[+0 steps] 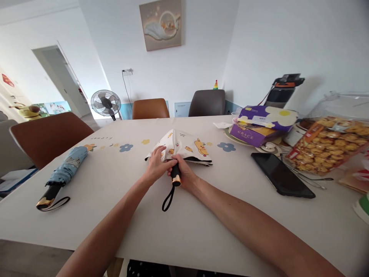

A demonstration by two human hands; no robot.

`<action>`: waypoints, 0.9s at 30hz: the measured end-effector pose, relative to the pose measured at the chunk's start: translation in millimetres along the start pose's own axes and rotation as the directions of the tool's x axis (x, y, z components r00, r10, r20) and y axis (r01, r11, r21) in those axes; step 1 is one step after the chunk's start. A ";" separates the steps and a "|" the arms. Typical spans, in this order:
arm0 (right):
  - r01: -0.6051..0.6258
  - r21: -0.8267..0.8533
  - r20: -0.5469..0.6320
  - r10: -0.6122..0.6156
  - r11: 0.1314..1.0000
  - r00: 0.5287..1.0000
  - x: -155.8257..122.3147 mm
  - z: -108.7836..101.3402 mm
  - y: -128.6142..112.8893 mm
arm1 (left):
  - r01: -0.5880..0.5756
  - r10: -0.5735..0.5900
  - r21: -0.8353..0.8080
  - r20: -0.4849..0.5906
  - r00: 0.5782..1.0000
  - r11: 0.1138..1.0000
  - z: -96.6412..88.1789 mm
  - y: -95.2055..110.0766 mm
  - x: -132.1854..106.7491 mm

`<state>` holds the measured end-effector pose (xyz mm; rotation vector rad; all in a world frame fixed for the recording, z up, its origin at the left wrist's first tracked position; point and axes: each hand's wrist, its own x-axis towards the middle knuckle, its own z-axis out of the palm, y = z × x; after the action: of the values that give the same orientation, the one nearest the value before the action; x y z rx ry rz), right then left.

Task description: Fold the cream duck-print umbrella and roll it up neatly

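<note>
A white folding umbrella (187, 148) with yellow cartoon prints lies on the table (121, 200), its canopy loose and spread. Its black handle with a gold ring (175, 177) points toward me, with a black wrist loop trailing off it. My right hand (186, 173) is wrapped round the handle. My left hand (156, 163) presses and pinches the canopy fabric just beside the handle. A blue folded umbrella (65, 171) with a black and gold handle lies apart at the left of the table.
A black tablet (281, 175) lies at the right, with a bag of snacks (328, 148) and a purple box (259, 129) behind it. Brown chairs (46, 136) stand around the table. A standing fan (105, 103) is at the back.
</note>
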<state>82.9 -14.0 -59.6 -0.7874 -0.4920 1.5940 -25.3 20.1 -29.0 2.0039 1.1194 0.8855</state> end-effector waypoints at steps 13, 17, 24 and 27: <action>-0.002 -0.059 -0.020 0.001 0.998 1.000 -3.9 2.6 -0.8 | 0.192 -0.167 -0.152 0.166 0.972 0.970 -17.3 -10.3 7.0; 0.016 -0.085 -0.072 -0.023 0.996 0.997 -6.0 4.6 2.6 | 0.167 -0.185 -0.112 -0.173 0.967 0.980 -30.6 -11.8 15.3; 0.002 -0.346 -0.014 -0.008 0.938 1.000 -16.5 16.5 7.5 | -0.109 0.097 -0.090 -0.129 0.987 0.990 -6.4 -7.4 11.2; 0.003 -0.409 0.001 -0.003 0.912 1.000 -20.4 21.6 11.1 | -0.088 0.076 -0.088 -0.131 0.988 0.992 -1.4 -6.9 10.3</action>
<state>60.4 -33.4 -48.5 -1.0995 -0.8454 1.5055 -25.3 32.3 -31.4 1.9511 1.0494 1.1017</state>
